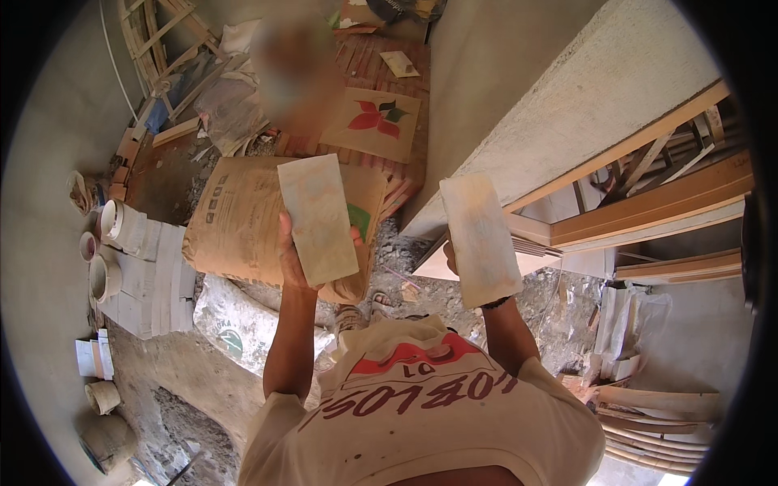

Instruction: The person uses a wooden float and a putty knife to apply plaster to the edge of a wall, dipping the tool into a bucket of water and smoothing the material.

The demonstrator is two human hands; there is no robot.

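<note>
In my left hand (295,269) is a pale rectangular tile (318,220), whitish with faint stains. The thumb and fingertips show along its two long edges, and the palm lies beneath it. A second tile (483,240) of like size, off-white with light brown streaks, is in my right hand (451,257). Most of that hand is hidden behind the tile, with some fingers showing at its left edge. Both tiles are held up apart from each other, broad faces upward. Beneath the left tile lies a full brown paper sack (243,223).
A white woven sack (231,324) lies on the rubble-strewn floor. Pale stacked pieces and round containers (105,275) line the left wall. Along the right runs a plastered wall (551,105) with wooden framing (648,219). Timber scraps (158,49) lean at the far left.
</note>
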